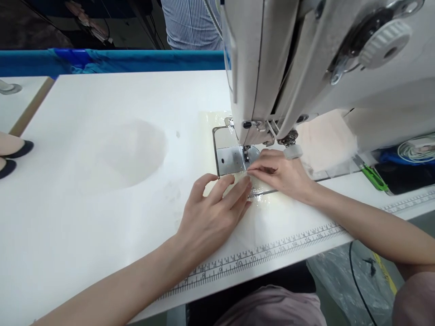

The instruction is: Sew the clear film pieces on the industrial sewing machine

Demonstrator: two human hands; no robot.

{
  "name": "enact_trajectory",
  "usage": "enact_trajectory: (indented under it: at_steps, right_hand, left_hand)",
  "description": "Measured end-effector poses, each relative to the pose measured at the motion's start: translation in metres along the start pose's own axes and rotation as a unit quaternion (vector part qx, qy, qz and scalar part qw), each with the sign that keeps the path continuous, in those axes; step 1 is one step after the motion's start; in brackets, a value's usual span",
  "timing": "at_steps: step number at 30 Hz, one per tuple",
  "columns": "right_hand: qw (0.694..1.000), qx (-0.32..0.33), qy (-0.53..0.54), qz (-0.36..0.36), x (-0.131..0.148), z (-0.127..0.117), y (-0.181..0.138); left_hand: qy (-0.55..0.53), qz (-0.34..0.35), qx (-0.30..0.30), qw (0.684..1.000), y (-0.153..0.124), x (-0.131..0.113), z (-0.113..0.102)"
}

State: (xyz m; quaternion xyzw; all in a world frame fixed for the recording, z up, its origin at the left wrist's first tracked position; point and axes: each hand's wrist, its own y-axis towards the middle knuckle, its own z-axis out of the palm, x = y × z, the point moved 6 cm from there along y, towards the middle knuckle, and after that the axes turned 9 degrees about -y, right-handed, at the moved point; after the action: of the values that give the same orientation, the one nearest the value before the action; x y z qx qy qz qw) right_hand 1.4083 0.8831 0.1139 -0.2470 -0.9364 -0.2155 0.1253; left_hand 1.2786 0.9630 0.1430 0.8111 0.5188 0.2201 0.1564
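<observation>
A white sewing machine stands at the upper right, its presser foot over a metal needle plate. My left hand lies flat on the white table, fingers stretched out towards the plate, pressing on a thin pale piece of fabric that barely shows against the table. My right hand sits just right of the presser foot, its fingertips pinched together on the fabric's edge by the needle.
A printed ruler strip runs along the table's front edge. Green-handled snips lie right of the machine, beside coiled white cord. A person in a striped shirt stands behind a blue rail. Dark shoes show at the left.
</observation>
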Motion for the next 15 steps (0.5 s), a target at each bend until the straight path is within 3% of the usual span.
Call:
enact_trajectory:
  at_steps: [5,10,15]
  right_hand:
    - [0.969,-0.044,-0.244,-0.005,0.000,-0.020,-0.005]
    - [0.951,-0.078,-0.267,-0.134,0.026,-0.018,-0.017]
    - [0.942,-0.078,-0.297,-0.136,0.027,-0.010,-0.020]
  left_hand:
    - [-0.052,-0.050,0.043,0.996,-0.001,0.009,0.008]
    - [-0.058,-0.050,0.045,0.996,0.003,0.017,0.016]
    - [-0.030,-0.061,0.057,0.996,0.001,0.016,0.017]
